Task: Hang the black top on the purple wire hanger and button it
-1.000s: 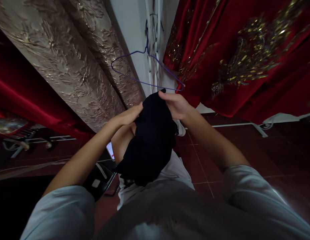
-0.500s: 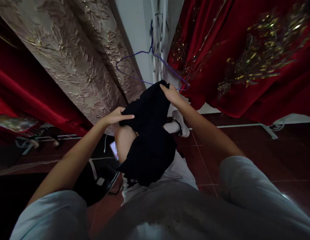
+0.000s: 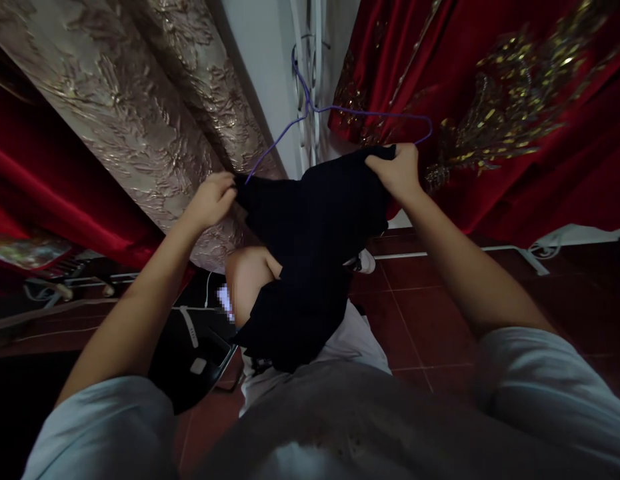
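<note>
A dark navy or black garment (image 3: 315, 220) is stretched between my hands, its lower part draped over my lap; its exact kind does not show. My left hand (image 3: 213, 198) pinches its upper left corner. At the upper right corner, my right hand (image 3: 399, 172) grips the cloth between thumb and fingers. Just behind the garment's top edge hangs a purple wire hanger (image 3: 310, 107), hooked on a white metal rack. The left arm of the hanger runs down to the cloth near my left hand, and its lower bar is hidden behind the fabric.
Red curtains with gold sequins (image 3: 520, 100) hang at right, a textured beige curtain (image 3: 110, 87) at left. The white metal rack (image 3: 317, 80) stands ahead. Beside my left leg, a black surface (image 3: 175, 367) bears a white-strapped item (image 3: 189, 327). Red tiles (image 3: 420, 327) cover the floor.
My hands have moved apart, left hand leftward and up, right hand rightward, spreading the garment's top edge. The hanger has swung and tilted, its right arm now higher and farther right.
</note>
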The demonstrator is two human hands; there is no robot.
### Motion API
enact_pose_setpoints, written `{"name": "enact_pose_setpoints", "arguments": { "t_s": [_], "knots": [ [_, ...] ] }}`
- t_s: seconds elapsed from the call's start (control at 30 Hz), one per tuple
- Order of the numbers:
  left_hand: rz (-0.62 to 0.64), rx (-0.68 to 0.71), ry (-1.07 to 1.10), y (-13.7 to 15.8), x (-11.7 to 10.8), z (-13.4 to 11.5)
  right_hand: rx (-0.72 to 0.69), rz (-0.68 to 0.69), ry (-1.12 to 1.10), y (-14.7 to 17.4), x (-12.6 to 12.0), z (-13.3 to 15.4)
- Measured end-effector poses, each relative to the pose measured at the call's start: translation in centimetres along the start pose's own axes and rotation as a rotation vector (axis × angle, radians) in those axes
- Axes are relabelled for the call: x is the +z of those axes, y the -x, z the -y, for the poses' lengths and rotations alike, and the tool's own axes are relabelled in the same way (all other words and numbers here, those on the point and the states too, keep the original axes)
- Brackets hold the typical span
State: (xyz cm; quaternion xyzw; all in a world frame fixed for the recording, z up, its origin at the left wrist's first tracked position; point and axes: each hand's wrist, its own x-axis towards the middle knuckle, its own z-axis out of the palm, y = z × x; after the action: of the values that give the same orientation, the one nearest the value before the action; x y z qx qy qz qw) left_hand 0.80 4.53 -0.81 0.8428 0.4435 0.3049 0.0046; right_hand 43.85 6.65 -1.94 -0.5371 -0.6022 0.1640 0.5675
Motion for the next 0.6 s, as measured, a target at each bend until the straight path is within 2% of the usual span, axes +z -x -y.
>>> {"name": "enact_pose_setpoints", "arguments": {
  "t_s": [0.1, 0.17, 0.27, 0.37, 0.43, 0.5, 0.6],
  "knots": [
    [-0.178, -0.035, 0.154, -3.4, 0.3, -0.7, 0.058, 0.042, -0.066, 0.9, 0.9, 0.0],
    [-0.221, -0.068, 0.287, -5.5, 1.0, -1.3, 0.061, 0.094, -0.095, 2.0, 1.3, 0.2],
    [-0.155, -0.1, 0.301, -7.6, 1.6, -2.2, -0.116, 0.137, -0.122, 3.7, 0.4, 1.0],
    [-0.08, -0.116, 0.168, -7.8, 0.8, -2.9, -0.293, 0.031, -0.14, 4.3, -2.3, 1.6],
    [-0.057, -0.125, 0.128, -7.6, -0.2, -3.0, -0.323, -0.027, -0.144, 3.6, -4.5, 1.5],
    [-0.036, -0.124, 0.123, -7.7, -1.0, -2.7, -0.272, 0.06, -0.157, 2.2, -6.5, 1.2],
    [-0.052, -0.131, 0.13, -8.3, -1.2, -2.0, -0.116, 0.309, -0.156, 0.0, -8.8, 1.4]
  ]
}}
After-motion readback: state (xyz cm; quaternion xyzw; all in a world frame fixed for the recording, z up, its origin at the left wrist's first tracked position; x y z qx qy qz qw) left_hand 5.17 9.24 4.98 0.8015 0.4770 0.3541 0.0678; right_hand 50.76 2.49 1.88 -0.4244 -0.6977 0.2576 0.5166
